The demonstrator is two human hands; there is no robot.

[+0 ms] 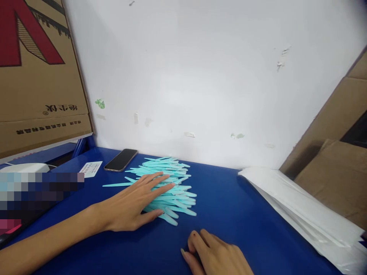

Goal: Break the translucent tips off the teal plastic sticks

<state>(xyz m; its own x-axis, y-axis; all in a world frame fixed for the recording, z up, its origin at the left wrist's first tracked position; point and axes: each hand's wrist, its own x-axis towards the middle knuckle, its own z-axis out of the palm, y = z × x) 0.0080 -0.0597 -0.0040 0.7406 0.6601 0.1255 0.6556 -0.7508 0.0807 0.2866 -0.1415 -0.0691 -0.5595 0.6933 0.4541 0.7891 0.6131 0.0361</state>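
A pile of thin turquoise plastic sticks (pixel 172 179) lies on the blue table (pixel 229 206) near the white wall. My left hand (pixel 134 204) rests flat on the near left side of the pile, fingers stretched out and close together over the sticks. My right hand (pixel 213 254) sits low on the table in front of the pile, fingers curled down with the tips touching the blue surface; nothing shows in it. One single stick (pixel 114 185) points out to the left of the pile.
A dark phone (pixel 120 159) and a small white card (pixel 90 169) lie at the back left. Cardboard boxes (pixel 37 76) stand at the left; more cardboard (pixel 335 152) at the right. A stack of white plastic bags (pixel 301 214) lies on the right.
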